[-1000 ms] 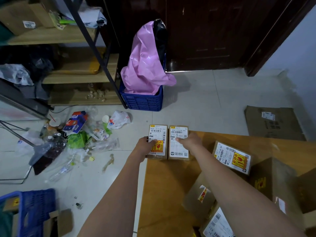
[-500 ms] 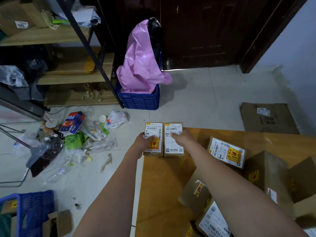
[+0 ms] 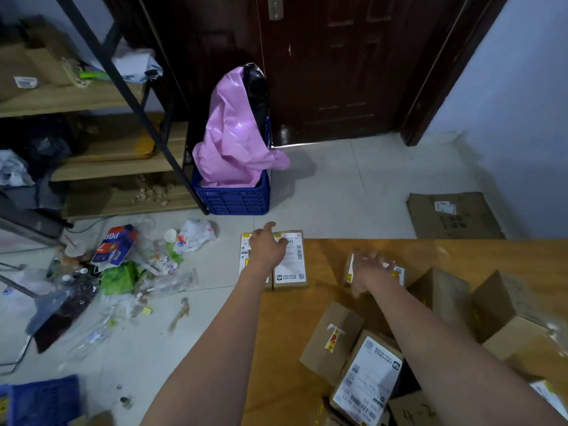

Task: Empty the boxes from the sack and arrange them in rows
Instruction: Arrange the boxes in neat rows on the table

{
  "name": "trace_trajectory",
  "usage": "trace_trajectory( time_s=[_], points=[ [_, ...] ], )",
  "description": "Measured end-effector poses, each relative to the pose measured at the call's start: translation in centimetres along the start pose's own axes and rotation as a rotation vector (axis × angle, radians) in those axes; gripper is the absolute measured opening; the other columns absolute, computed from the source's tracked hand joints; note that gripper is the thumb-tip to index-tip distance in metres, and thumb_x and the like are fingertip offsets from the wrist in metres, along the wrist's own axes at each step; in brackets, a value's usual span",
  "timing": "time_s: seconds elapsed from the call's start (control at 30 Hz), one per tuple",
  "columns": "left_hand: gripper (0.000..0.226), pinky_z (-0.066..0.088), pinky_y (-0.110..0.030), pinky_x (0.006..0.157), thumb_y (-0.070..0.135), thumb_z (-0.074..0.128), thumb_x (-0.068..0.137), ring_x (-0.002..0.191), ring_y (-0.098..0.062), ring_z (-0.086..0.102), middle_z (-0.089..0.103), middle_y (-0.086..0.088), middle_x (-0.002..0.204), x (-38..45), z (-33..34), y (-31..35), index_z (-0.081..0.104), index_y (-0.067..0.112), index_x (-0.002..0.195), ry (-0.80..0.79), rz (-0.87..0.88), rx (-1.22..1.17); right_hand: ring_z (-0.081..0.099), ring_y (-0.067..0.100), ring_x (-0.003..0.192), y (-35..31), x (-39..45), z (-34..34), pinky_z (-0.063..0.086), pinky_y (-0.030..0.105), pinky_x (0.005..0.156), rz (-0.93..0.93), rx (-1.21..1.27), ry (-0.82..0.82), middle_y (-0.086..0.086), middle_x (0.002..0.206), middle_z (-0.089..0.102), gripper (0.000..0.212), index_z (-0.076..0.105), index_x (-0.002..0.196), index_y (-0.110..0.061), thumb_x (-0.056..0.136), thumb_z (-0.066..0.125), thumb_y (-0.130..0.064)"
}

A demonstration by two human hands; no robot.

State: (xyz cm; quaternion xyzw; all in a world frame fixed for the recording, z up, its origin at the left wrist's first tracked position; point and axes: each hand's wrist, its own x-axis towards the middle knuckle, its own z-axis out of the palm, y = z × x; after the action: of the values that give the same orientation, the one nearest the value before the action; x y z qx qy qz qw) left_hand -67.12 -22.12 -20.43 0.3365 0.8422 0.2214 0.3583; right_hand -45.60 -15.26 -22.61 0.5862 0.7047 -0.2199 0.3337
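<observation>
The left hand [image 3: 266,248] lies flat, fingers straight, on top of two small labelled boxes [image 3: 289,259] set side by side at the far left corner of the table [image 3: 285,348]; its grip is loose and has hold of nothing. The right hand [image 3: 370,273] is blurred, its fingers spread over a third labelled box [image 3: 396,273] that lies just beyond it to the right; whether that grip has closed on the box cannot be told. Nearer than the right grip, under the forearm, lie a plain brown box with a red-and-white sticker [image 3: 333,339] and another box with a white shipping label [image 3: 367,379], with larger cartons [image 3: 504,305] to their right. Left of the left grip, on the floor, lies a litter of plastic rubbish [image 3: 123,265]. Beyond it stands a blue crate [image 3: 233,198] holding a pink bag [image 3: 233,139].
</observation>
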Motion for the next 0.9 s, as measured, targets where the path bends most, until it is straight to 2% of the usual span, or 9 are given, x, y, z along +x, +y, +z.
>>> trace_trajectory(
  time_s=[0.07,0.2,0.37,0.47,0.57,0.63,0.7,0.77,0.9],
  points=[
    [0.053,0.043,-0.052,0.103,0.023,0.057,0.094,0.124,-0.037,0.047,0.042,-0.018,0.139,-0.7,1.1,0.9,0.041,0.021,0.144,-0.042,0.03,0.016,0.001,0.042,0.148,0.6,-0.2,0.6,0.002,0.066,0.115,-0.012,-0.028,0.018,0.02,0.16,0.001,0.12,-0.007,0.156,-0.02,0.074,0.082,-0.019],
    [0.043,0.047,-0.051,0.1,0.025,0.054,0.093,0.115,-0.04,0.055,0.043,-0.018,0.137,-1.5,2.5,1.9,0.052,0.022,0.136,-0.091,0.037,0.01,0.012,0.039,0.147,1.3,-0.7,0.7,0.009,0.062,0.117,-0.053,0.052,0.106,0.017,0.159,0.015,0.095,0.003,0.156,-0.012,0.086,0.067,-0.013],
    [0.036,0.051,-0.034,0.091,0.022,0.05,0.097,0.106,-0.026,0.06,0.053,-0.01,0.135,-2.8,2.9,3.2,0.056,0.019,0.132,-0.146,0.04,-0.135,0.032,0.038,0.137,1.0,-2.0,-1.1,0.023,0.052,0.112,-0.119,0.288,0.273,0.014,0.146,0.037,0.091,0.024,0.147,-0.015,0.077,0.076,-0.041],
    [0.036,0.044,-0.028,0.082,0.024,0.049,0.1,0.101,-0.02,0.054,0.056,-0.006,0.128,-3.6,3.1,4.3,0.053,0.021,0.135,-0.227,-0.018,-0.274,0.043,0.036,0.125,0.2,-3.0,-2.8,0.03,0.047,0.104,-0.097,0.481,0.363,0.012,0.13,0.05,0.086,0.031,0.134,-0.018,0.07,0.074,-0.057],
    [0.041,0.055,-0.036,0.084,0.039,0.053,0.098,0.102,-0.024,0.061,0.06,-0.005,0.122,-4.4,3.0,5.1,0.046,0.034,0.138,-0.328,-0.046,-0.401,0.058,0.029,0.108,-0.4,-3.7,-3.8,0.047,0.043,0.093,-0.133,0.696,0.306,0.003,0.108,0.061,0.079,0.029,0.116,-0.02,0.067,0.072,-0.064],
    [0.041,0.06,-0.038,0.076,0.037,0.055,0.098,0.092,-0.023,0.068,0.066,-0.008,0.114,-4.7,3.1,5.1,0.042,0.039,0.137,-0.361,-0.039,-0.474,0.065,0.023,0.094,-0.5,-4.3,-4.1,0.057,0.042,0.081,-0.179,0.823,0.26,0.001,0.099,0.063,0.075,0.027,0.112,-0.02,0.069,0.074,-0.058],
    [0.044,0.061,-0.034,0.067,0.033,0.057,0.097,0.087,-0.022,0.07,0.067,-0.011,0.115,-4.9,2.9,5.0,0.041,0.038,0.138,-0.357,-0.013,-0.5,0.066,0.02,0.087,-0.4,-4.8,-4.3,0.058,0.036,0.07,-0.204,0.881,0.231,0.001,0.098,0.062,0.07,0.027,0.114,-0.019,0.075,0.076,-0.051],
    [0.047,0.062,-0.037,0.072,0.031,0.06,0.096,0.096,-0.024,0.069,0.064,-0.012,0.122,-5.0,2.6,5.0,0.04,0.038,0.139,-0.372,0.023,-0.471,0.064,0.016,0.084,-0.2,-5.2,-4.2,0.055,0.029,0.064,-0.23,0.914,0.176,0.0,0.098,0.06,0.066,0.027,0.117,-0.019,0.08,0.075,-0.044],
    [0.047,0.06,-0.04,0.081,0.031,0.054,0.099,0.106,-0.027,0.065,0.06,-0.011,0.129,-5.0,1.8,4.9,0.037,0.036,0.142,-0.366,0.036,-0.464,0.067,0.017,0.094,0.3,-4.9,-3.8,0.058,0.036,0.081,-0.295,1.023,0.056,0.001,0.115,0.065,0.068,0.035,0.13,-0.023,0.081,0.078,-0.041]
  ],
)
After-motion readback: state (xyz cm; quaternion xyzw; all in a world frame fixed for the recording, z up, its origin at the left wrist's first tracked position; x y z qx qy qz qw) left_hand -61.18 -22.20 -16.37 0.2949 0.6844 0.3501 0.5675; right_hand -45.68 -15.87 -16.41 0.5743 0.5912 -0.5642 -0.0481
